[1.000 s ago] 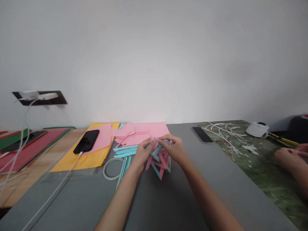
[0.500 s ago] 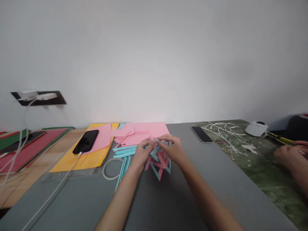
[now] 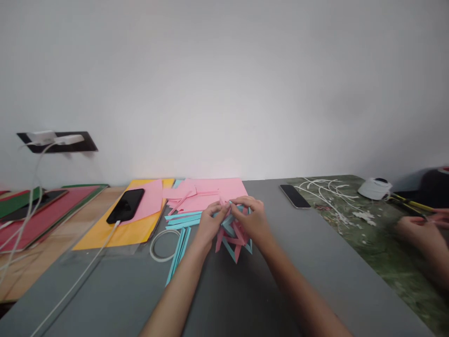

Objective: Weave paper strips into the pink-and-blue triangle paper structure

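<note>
Between my two hands is a folded paper ornament [image 3: 234,238] made of pink and light-blue strips, with pointed, star-like corners hanging downward. My left hand [image 3: 211,222] pinches its upper left side, fingers closed. Thumb and fingers of my right hand [image 3: 251,216] grip the top, close to the left fingertips, at a small light-blue tip. My fingers hide part of the ornament's upper side. Left of my forearm lie loose light-blue paper strips [image 3: 179,250], partly across a white ring-shaped roll [image 3: 154,248]. Pink paper sheets [image 3: 229,187] lie behind my hands.
A black phone [image 3: 125,206] on a cable rests on yellow and pink sheets at left. Another phone [image 3: 294,196] lies at right. Farther right are white strings [image 3: 326,189], a white rounded object [image 3: 374,188] and another person's hands [image 3: 419,234] on a green patterned surface.
My hands and the paper ornament have shifted slightly right, and the ornament is turned a little. At the far right, the other person's hands have moved.
</note>
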Action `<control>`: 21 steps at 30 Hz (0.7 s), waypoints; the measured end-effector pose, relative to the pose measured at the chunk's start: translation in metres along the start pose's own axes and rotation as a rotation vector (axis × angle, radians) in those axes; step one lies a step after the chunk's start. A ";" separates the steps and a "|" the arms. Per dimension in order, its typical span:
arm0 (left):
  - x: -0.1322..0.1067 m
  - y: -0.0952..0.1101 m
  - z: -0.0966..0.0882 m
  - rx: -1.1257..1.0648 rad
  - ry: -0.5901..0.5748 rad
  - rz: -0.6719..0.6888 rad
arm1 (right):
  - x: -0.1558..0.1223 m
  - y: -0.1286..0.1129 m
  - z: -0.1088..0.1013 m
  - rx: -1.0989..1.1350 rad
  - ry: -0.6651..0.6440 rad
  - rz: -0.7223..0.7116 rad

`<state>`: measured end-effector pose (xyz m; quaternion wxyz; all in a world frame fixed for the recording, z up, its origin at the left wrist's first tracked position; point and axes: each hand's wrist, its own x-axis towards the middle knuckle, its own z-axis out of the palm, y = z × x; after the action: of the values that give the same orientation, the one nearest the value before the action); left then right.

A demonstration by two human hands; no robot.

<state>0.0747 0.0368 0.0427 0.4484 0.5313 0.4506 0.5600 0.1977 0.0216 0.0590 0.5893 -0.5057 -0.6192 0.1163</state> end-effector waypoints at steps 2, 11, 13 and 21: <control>0.001 -0.001 0.000 0.054 -0.003 0.023 | 0.001 0.001 -0.001 0.013 -0.010 0.018; 0.007 0.013 -0.018 0.283 -0.050 0.385 | 0.012 0.010 -0.013 0.210 -0.249 -0.047; 0.007 0.018 -0.021 0.298 -0.101 0.383 | 0.012 0.011 -0.014 0.224 -0.283 -0.032; 0.008 0.013 -0.022 0.188 -0.156 0.240 | 0.011 0.017 -0.011 0.274 -0.297 -0.049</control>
<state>0.0526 0.0413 0.0563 0.3603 0.6628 0.3983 0.5218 0.2175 0.0329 0.0565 0.5575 -0.3827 -0.6898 0.2585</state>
